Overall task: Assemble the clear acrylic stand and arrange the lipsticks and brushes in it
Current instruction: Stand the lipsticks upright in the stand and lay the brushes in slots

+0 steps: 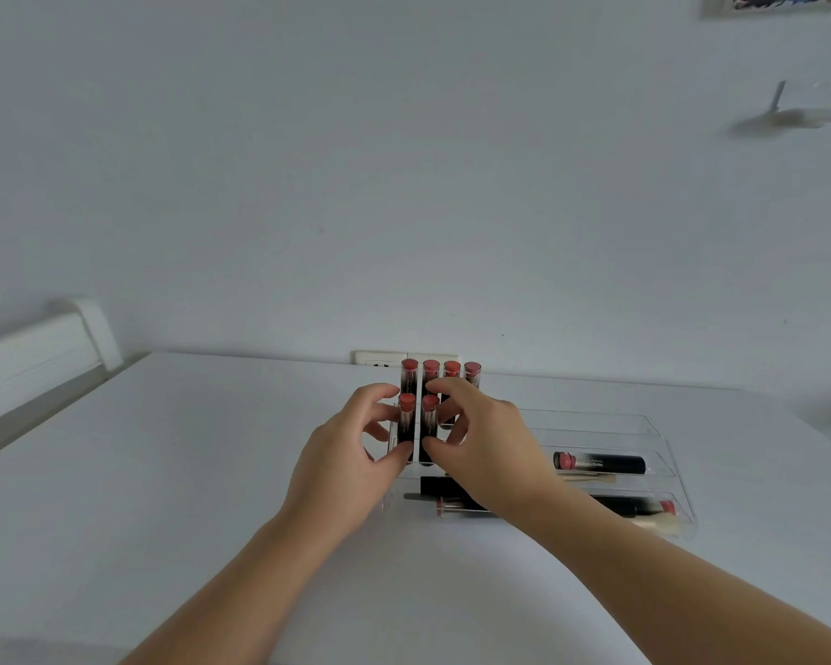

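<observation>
A clear acrylic stand [653,427] with stepped tiers sits on the white table. Several lipsticks with black bodies and pink-red tops stand upright in its left part, a back row [441,371] and two in front. My left hand [356,453] pinches the front left lipstick [407,415] between thumb and fingers. My right hand [480,434] grips the front right lipstick [430,415]. One lipstick [600,463] lies flat in a middle tier. More lipsticks and a pale-handled brush [653,520] lie in the front tier, partly hidden by my right arm.
The white table [164,472] runs to a white wall with a socket plate [380,360] just behind the stand. A white bed frame [34,348] stands at the left. Something pale hangs on the wall at upper right [787,117].
</observation>
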Available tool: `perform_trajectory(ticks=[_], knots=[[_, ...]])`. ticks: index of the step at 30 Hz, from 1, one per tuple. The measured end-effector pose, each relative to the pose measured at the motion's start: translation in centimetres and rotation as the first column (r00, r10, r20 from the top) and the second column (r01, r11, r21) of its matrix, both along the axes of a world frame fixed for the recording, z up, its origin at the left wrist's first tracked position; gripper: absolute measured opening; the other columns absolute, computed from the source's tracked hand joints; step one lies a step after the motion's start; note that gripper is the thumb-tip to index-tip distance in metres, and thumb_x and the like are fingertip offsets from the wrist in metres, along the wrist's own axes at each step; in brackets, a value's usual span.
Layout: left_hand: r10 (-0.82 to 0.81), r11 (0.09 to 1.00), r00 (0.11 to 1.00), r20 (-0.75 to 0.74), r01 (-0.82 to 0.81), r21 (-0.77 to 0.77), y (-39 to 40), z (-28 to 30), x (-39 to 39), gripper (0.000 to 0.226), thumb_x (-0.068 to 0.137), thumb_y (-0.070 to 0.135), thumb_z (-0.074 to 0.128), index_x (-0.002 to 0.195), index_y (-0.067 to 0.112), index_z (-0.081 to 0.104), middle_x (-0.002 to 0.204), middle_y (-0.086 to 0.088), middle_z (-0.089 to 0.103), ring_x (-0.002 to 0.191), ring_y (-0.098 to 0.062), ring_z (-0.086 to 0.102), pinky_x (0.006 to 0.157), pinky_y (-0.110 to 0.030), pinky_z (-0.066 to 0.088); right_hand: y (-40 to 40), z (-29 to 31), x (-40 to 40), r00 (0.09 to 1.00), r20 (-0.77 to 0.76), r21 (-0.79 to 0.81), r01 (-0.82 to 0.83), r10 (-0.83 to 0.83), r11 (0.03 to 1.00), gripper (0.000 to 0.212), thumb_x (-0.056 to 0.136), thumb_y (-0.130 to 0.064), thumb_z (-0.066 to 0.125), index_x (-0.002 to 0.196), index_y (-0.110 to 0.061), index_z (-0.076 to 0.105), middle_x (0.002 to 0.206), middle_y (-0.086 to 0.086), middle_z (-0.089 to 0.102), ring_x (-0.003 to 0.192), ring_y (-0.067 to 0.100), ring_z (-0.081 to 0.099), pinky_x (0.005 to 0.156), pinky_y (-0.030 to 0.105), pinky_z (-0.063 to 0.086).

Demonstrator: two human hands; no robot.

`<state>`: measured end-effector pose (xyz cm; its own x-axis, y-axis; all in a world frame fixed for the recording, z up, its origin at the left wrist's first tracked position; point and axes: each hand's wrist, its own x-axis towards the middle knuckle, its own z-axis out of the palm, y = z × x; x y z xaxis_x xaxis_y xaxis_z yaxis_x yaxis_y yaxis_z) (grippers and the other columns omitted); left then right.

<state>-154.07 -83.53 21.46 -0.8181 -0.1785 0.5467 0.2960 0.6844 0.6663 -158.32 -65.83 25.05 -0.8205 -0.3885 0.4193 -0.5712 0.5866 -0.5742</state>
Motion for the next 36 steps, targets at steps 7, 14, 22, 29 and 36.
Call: perform_trajectory(ticks=[7, 14, 22, 29, 36], knots=[[-0.014, 1.0, 0.999, -0.033, 0.014, -0.015, 0.0, 0.1, 0.2, 0.056, 0.079, 0.026, 0.082, 0.119, 0.047, 0.049, 0.116, 0.034, 0.057, 0.095, 0.0, 0.062, 0.068, -0.033, 0.058, 0.0, 0.0, 0.1, 1.0, -0.02, 0.0, -0.01, 0.01, 1.0, 0.047, 0.083, -0.025, 0.069, 0.126, -0.039, 0.054, 0.089, -0.027, 0.061, 0.074, 0.005, 0.064, 0.063, 0.017, 0.051], [-0.006, 0.999, 1.0, -0.012, 0.007, 0.039, -0.5, 0.3, 0.2, 0.059, 0.077, 0.039, 0.083, 0.121, 0.047, 0.045, 0.117, 0.031, 0.05, 0.095, 0.005, 0.057, 0.067, -0.022, 0.053, 3.3, 1.9, 0.7, 0.996, -0.091, 0.021, 0.01, -0.008, 1.0, 0.04, 0.087, -0.029, 0.068, 0.124, -0.041, 0.056, 0.092, -0.019, 0.063, 0.079, 0.003, 0.062, 0.064, 0.02, 0.05], [-0.287, 0.938, 0.918, 0.275, 0.211, 0.275, -1.1, 1.4, -1.1, 0.113, 0.059, 0.058, 0.087, 0.151, 0.043, 0.024, 0.141, 0.025, 0.042, 0.129, 0.004, 0.043, 0.104, -0.025, 0.039, 11.6, 6.1, -1.1, 0.999, 0.029, 0.533, 0.019, -0.041, 0.846, 0.014, 0.087, -0.034, 0.07, 0.093, -0.044, 0.062, 0.089, -0.021, 0.061, 0.085, 0.001, 0.059, 0.08, 0.031, 0.053], [-0.458, 0.864, 0.815, 0.354, 0.315, 0.392, -1.6, 1.7, -2.2, 0.108, 0.053, 0.044, 0.094, 0.146, 0.031, 0.042, 0.138, 0.019, 0.059, 0.132, 0.003, 0.05, 0.119, -0.038, 0.035, 13.9, 6.9, -2.3, 0.994, 0.107, 0.682, -0.088, 0.02, 0.726, 0.01, 0.091, -0.043, 0.067, 0.098, -0.048, 0.061, 0.092, -0.024, 0.058, 0.086, -0.008, 0.052, 0.078, 0.019, 0.045], [-0.464, 0.851, 0.828, 0.315, 0.319, 0.417, -1.8, 1.0, -2.2, 0.098, 0.053, 0.046, 0.097, 0.139, 0.03, 0.052, 0.135, 0.021, 0.063, 0.129, 0.0, 0.055, 0.118, -0.039, 0.037, 13.0, 6.6, -2.7, 0.996, 0.089, 0.788, -0.069, -0.002, 0.611, 0.021, 0.091, -0.054, 0.06, 0.107, -0.042, 0.065, 0.092, -0.023, 0.059, 0.087, -0.006, 0.049, 0.072, 0.02, 0.039]])
